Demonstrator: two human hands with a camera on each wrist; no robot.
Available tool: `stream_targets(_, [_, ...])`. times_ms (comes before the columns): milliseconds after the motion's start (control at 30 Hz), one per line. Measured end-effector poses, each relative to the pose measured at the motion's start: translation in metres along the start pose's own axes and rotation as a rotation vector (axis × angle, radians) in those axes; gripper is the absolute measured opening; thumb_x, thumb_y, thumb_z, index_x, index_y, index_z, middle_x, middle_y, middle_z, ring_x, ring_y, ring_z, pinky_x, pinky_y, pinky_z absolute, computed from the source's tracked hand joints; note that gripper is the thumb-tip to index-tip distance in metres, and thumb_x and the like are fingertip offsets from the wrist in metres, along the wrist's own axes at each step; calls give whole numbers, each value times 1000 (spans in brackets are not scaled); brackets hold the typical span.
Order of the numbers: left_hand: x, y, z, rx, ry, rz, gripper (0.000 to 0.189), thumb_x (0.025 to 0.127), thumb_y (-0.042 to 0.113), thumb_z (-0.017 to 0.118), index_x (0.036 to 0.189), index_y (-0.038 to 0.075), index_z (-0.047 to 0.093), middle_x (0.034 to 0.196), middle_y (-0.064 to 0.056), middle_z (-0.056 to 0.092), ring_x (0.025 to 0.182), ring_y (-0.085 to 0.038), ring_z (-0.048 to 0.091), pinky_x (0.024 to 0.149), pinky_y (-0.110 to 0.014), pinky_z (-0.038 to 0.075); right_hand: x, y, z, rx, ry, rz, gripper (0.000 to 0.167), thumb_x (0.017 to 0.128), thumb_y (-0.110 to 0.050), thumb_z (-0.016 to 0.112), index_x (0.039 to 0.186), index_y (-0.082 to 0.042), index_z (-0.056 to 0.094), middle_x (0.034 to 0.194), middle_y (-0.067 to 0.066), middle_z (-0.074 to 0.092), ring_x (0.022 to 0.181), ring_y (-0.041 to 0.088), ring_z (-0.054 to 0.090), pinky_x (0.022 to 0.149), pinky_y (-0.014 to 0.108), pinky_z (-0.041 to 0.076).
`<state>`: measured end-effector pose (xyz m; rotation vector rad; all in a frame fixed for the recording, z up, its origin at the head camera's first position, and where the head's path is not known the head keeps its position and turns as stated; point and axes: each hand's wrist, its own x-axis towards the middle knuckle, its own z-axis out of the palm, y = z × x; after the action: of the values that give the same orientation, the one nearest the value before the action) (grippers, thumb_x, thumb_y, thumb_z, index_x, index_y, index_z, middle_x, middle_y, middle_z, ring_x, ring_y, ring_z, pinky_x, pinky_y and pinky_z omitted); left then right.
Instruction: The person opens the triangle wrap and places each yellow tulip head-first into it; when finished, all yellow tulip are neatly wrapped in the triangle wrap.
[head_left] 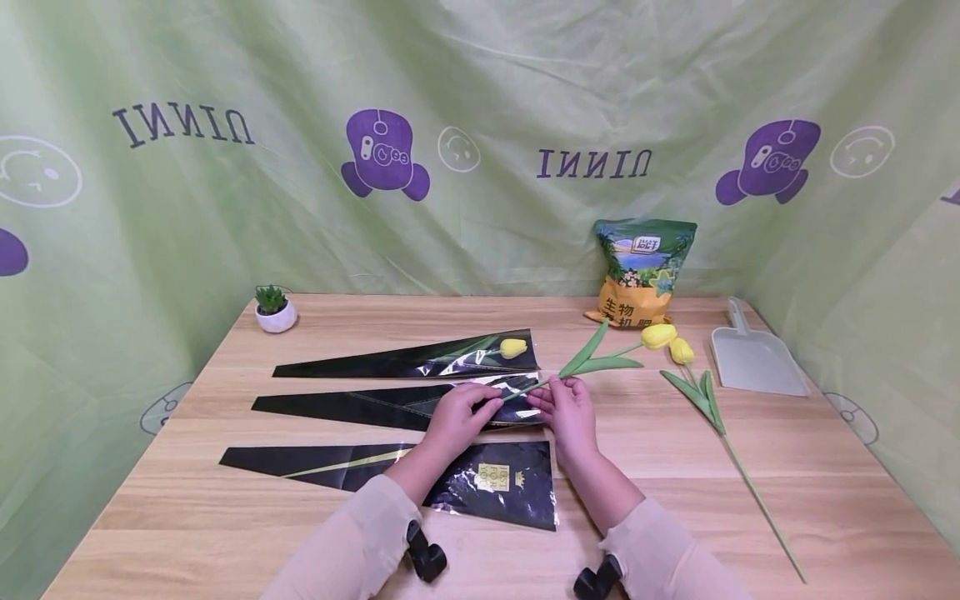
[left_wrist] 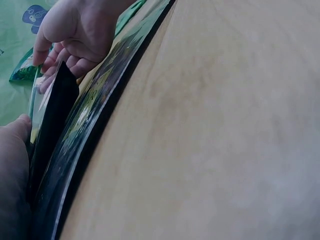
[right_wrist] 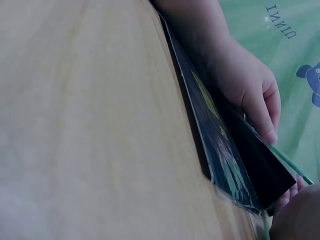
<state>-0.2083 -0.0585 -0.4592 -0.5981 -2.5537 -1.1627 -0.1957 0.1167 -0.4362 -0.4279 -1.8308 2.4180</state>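
Note:
A yellow artificial tulip (head_left: 659, 336) with green leaves lies slantwise over the mouth of the middle black sleeve (head_left: 330, 407), its bloom toward the back right. My left hand (head_left: 457, 417) pinches the lower stem between thumb and fingers. Higher up, just under the leaves, my right hand (head_left: 570, 417) holds the stem, with its other fingers at the sleeve's clear front. In the left wrist view, the sleeve (left_wrist: 60, 105) stands raised beside the right hand (left_wrist: 80, 35). The right wrist view shows the left hand (right_wrist: 250, 85) with a fingertip on the green stem (right_wrist: 292, 164).
Behind lies a black sleeve (head_left: 337, 362) with a tulip (head_left: 513, 348) inside; in front, another sleeve (head_left: 517, 500) with gold print. A loose tulip (head_left: 682, 351) lies to the right. Around the back are a potted succulent (head_left: 276, 312), a fertilizer bag (head_left: 645, 275) and a grey dustpan (head_left: 757, 362).

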Motion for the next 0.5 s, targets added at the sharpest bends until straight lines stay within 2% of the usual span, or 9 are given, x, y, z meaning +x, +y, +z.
stream_targets(333, [0, 0, 0, 2, 0, 1, 19, 90, 19, 69, 104, 9, 76, 108, -6, 75, 109, -23, 67, 98, -39, 52, 1, 3, 0, -39, 30, -7, 8, 100, -12, 54, 96, -6, 50, 80, 0, 72, 71, 5, 69, 61, 17, 55])
stream_targets(500, [1, 0, 1, 7, 7, -5, 18, 91, 20, 69, 104, 10, 77, 108, -6, 75, 109, -23, 67, 98, -39, 52, 0, 4, 0, -59, 29, -11, 9, 98, -12, 58, 92, -8, 54, 76, -4, 72, 70, 4, 69, 60, 16, 54])
